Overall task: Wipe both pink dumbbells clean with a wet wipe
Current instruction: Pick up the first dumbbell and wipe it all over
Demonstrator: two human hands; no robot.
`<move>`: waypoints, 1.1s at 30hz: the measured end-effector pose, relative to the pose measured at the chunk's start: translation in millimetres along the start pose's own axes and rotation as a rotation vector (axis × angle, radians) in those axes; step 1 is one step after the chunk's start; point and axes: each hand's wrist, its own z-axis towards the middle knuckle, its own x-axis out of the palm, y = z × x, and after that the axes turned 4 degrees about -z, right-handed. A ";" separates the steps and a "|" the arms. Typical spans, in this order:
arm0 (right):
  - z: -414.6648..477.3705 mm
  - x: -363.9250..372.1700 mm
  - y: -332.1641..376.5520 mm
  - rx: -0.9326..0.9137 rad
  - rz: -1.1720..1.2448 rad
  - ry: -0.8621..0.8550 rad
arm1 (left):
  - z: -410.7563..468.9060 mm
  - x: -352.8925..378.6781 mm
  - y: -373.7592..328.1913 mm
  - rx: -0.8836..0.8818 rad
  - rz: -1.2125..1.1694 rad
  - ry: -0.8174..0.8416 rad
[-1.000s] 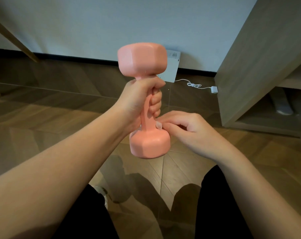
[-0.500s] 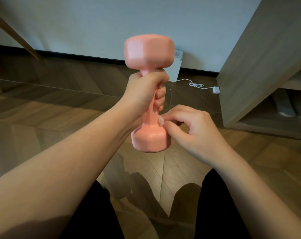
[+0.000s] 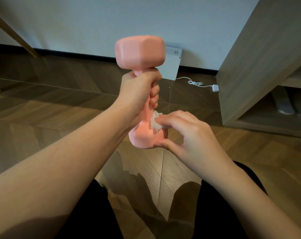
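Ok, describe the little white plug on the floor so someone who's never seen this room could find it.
Find the wooden cabinet on the right and look at the floor by its base, near the black skirting. The white plug lies there, a small boxy block ending a thin white cable. The white panel leaning on the wall nearby is flat and larger.

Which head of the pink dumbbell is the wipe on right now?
The lower head, where the right hand holds the white wipe near the handle; the upper head sits bare above the left hand.
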 end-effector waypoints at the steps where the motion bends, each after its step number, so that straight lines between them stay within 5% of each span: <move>1: 0.3 0.8 -1.7 0.028 -0.031 0.029 | 0.1 -0.2 0.2 0.006 0.003 -0.007; 7: -4.0 5.2 -1.1 -0.191 0.031 -0.106 | -0.5 1.2 1.1 0.008 -0.009 -0.015; 12: -5.0 7.6 -4.0 -0.128 0.027 -0.039 | 1.4 -1.8 2.0 -0.005 -0.029 -0.056; 20: -4.4 21.9 -9.0 -0.314 0.114 -0.127 | 3.3 -7.8 3.5 -0.109 -0.048 -0.032; 23: -7.8 16.9 -16.6 -0.182 0.364 -0.202 | 3.2 -8.8 4.5 -0.130 -0.015 -0.003; 28: -10.0 19.0 -18.5 0.318 0.648 -0.364 | 3.8 -16.3 6.6 -0.185 0.025 -0.001; 33: -2.6 11.0 -27.4 0.539 0.922 -0.467 | 0.7 -22.0 9.9 -0.292 0.124 0.029</move>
